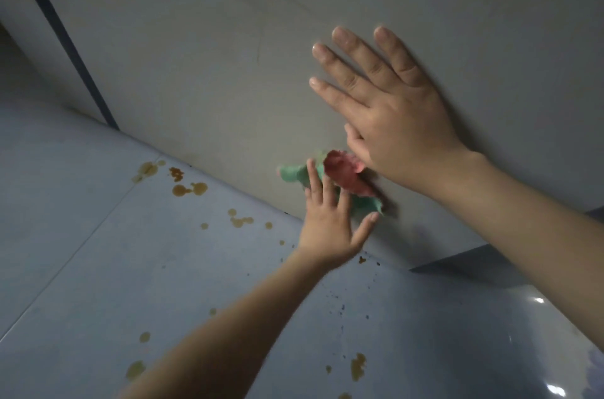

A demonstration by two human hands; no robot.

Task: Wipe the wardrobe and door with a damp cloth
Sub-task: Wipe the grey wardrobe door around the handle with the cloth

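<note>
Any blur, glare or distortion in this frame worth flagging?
Head view: dim light; the green and red cloth under the left hand is motion-blurred; bright glare spots on the glossy blue floor tiles; wide-angle bending of the dark vertical strip.

No readable text, label, brand, number or sign anywhere.

Cloth (340, 184) (blurred) partly behind hand (330, 222)

Right hand (389, 108) flat, fingers spread; left hand (330, 222) lower, fingers extended, both forearms bare.
</note>
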